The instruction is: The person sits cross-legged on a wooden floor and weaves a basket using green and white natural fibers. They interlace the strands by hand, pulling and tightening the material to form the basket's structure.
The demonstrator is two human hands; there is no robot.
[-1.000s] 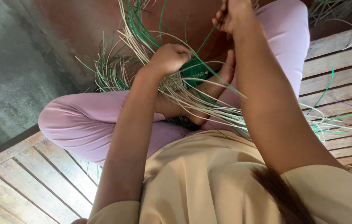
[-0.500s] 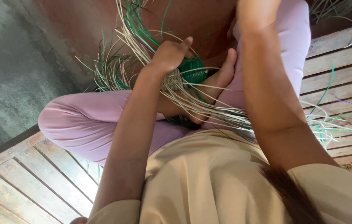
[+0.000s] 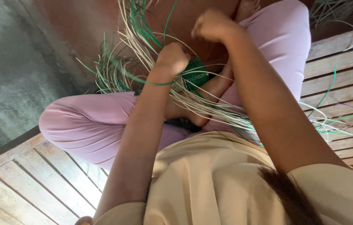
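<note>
Two hands over crossed legs: left hand [image 3: 172,58] fisted around pale & green strips [image 3: 143,46] w/ the green woven piece [image 3: 195,75] just beside it on the lap, right hand [image 3: 212,26] raised higher, closed tight, contents can't tell, slatted bench [image 3: 339,71] at right.

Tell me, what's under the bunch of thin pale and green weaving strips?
Under the pale and green weaving strips lie a bare foot and lilac trouser legs, over brown wooden slats. The left hand covers part of the green woven piece.
</note>
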